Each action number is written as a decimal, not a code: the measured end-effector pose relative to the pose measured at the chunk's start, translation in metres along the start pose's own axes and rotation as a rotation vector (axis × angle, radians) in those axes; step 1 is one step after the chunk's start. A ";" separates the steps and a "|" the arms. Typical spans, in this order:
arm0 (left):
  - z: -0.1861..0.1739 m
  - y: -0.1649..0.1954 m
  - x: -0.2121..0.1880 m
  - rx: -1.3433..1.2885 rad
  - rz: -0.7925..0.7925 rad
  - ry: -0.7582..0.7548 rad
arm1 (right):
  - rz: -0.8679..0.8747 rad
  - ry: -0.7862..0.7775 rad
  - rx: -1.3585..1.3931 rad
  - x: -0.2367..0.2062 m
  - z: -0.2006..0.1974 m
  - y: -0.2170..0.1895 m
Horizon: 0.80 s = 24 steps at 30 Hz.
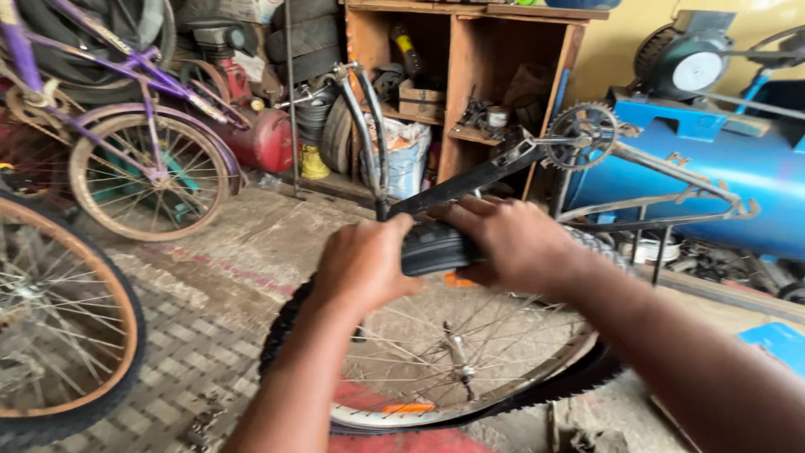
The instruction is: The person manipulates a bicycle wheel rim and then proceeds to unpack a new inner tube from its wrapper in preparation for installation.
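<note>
A bicycle wheel with a silver rim (pixel 470 401), thin spokes and a hub stands upright in front of me. A black knobby tyre (pixel 432 249) sits loosely around it. My left hand (pixel 362 266) and my right hand (pixel 511 243) both clasp the top of the tyre, thumbs pressing on it side by side. The wheel belongs to an upside-down bicycle frame (pixel 671 200) whose chainring (pixel 584 134) and black crank arm (pixel 470 186) rise just behind my hands.
A purple bicycle (pixel 151 151) leans at the left and another wheel (pixel 59 327) fills the near left edge. A wooden shelf (pixel 470 75) with parts stands behind, next to stacked tyres. A blue compressor tank (pixel 721 159) is at the right. Small metal parts (pixel 201 424) lie on the floor.
</note>
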<state>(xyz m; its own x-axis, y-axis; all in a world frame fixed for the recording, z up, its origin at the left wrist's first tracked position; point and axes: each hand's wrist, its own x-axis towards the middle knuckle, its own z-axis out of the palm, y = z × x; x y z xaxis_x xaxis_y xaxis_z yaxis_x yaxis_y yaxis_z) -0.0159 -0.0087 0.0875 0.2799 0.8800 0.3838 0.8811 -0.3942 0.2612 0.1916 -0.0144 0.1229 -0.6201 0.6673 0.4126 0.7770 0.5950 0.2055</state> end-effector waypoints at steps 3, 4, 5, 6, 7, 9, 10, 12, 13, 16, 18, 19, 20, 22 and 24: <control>-0.004 -0.014 0.001 -0.052 -0.042 -0.066 | 0.003 0.190 -0.168 -0.012 0.006 -0.002; -0.005 -0.018 0.000 -0.096 -0.046 -0.100 | 0.141 0.052 -0.109 -0.015 0.007 0.001; -0.007 -0.021 -0.001 -0.136 -0.044 -0.136 | 0.287 -0.082 -0.048 -0.016 0.007 0.004; -0.009 -0.024 -0.001 -0.175 -0.037 -0.170 | 0.288 -0.163 0.028 -0.017 0.006 0.007; -0.012 -0.027 -0.001 -0.195 -0.006 -0.168 | 0.283 -0.245 0.107 -0.015 0.004 0.011; -0.015 -0.029 -0.003 -0.244 0.048 -0.181 | 0.242 -0.350 0.284 -0.011 -0.002 0.013; -0.016 -0.028 -0.004 -0.195 0.005 -0.210 | 0.208 -0.354 0.368 -0.006 -0.006 0.012; -0.015 -0.021 -0.008 -0.099 -0.091 -0.265 | 0.158 -0.345 0.415 0.002 -0.015 0.006; -0.012 -0.015 -0.011 -0.142 -0.031 -0.150 | 0.140 -0.336 0.388 0.006 -0.018 0.000; 0.003 0.005 -0.014 -0.091 0.061 0.147 | 0.200 -0.323 0.135 0.017 -0.013 -0.015; 0.012 0.008 -0.013 0.157 0.007 0.245 | 0.124 -0.076 -0.023 0.017 0.009 -0.022; 0.014 0.004 -0.011 0.132 0.003 0.259 | 0.021 0.181 -0.074 0.014 0.027 -0.024; 0.016 -0.001 -0.007 0.106 0.006 0.275 | -0.071 0.444 -0.127 0.009 0.048 -0.024; 0.015 -0.014 0.015 0.063 -0.015 0.237 | 0.038 0.589 -0.029 -0.004 0.103 -0.029; 0.019 -0.027 0.031 0.016 -0.102 0.085 | 0.015 0.464 -0.001 -0.032 0.172 -0.045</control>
<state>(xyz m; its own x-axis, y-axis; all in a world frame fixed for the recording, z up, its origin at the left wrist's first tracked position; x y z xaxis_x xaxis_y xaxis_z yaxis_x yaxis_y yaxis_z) -0.0237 0.0345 0.0758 0.1557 0.8893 0.4301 0.9095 -0.2989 0.2888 0.1573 0.0147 -0.0520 -0.4948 0.4050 0.7689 0.7858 0.5862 0.1969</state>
